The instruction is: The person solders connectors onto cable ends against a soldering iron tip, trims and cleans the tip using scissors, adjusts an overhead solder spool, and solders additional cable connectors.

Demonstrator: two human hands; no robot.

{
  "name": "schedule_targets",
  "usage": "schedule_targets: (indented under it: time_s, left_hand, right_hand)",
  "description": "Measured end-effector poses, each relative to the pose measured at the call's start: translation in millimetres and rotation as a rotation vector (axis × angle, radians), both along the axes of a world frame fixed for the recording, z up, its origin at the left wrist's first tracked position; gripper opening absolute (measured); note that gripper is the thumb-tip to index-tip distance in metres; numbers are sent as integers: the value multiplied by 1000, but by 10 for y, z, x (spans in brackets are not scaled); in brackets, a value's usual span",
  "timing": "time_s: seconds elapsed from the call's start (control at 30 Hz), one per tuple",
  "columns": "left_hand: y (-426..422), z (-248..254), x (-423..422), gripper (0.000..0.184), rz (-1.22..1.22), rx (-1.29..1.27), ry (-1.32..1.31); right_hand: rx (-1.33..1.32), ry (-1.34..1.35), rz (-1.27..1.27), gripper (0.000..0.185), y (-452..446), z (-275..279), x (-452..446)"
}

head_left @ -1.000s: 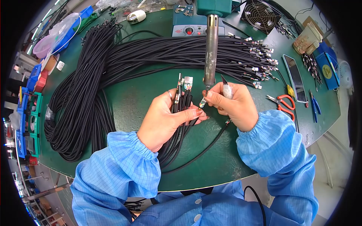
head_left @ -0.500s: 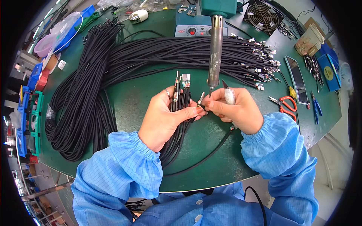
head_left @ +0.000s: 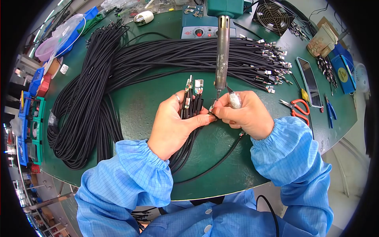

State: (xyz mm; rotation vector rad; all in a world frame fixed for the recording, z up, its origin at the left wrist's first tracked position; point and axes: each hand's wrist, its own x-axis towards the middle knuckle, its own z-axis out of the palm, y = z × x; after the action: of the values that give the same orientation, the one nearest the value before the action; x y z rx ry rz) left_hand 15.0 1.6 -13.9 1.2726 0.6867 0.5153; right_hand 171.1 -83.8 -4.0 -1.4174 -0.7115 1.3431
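Note:
My left hand (head_left: 173, 122) is closed around a bundle of black cables (head_left: 191, 104), whose ends with small metal connectors (head_left: 199, 83) stick up above the fingers. One cable end (head_left: 211, 110) leans out to the right between both hands. At that end the thumb and forefinger of my right hand (head_left: 246, 114) are pinched together. A dark-pointed tool with a white wrapped handle (head_left: 235, 100) is also tucked in my right hand, tip upward; its exact kind is unclear. Just above the fingers hangs the tip of an upright soldering iron (head_left: 222, 59), close to the cable end; contact cannot be made out.
A large coil of black cables (head_left: 85, 91) covers the left and back of the green table (head_left: 233, 173). At right lie orange-handled cutters (head_left: 301, 108), a phone (head_left: 309, 81) and blue pliers (head_left: 331, 112). A soldering station (head_left: 199, 32) and a fan (head_left: 273, 17) stand behind.
My right hand has shifted slightly left and up, and the pointed tool has tilted further left. The cable end has moved with the pinching fingers beneath the iron's tip.

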Motion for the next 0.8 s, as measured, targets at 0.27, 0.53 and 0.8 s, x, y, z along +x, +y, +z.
schedule_targets:
  time_s: [0.27, 0.53, 0.8]
  left_hand:
    - [-4, -4, 0, 28, -1, -97, -67]
    - [53, 50, -15, 25, 79, -162, -61]
    - [34, 38, -3, 23, 46, -203, -104]
  right_hand:
    - [21, -35, 8, 5, -13, 63, 2]
    - [170, -149, 64, 5, -54, -20, -24]
    - [70, -8, -65, 10, -7, -38, 83]
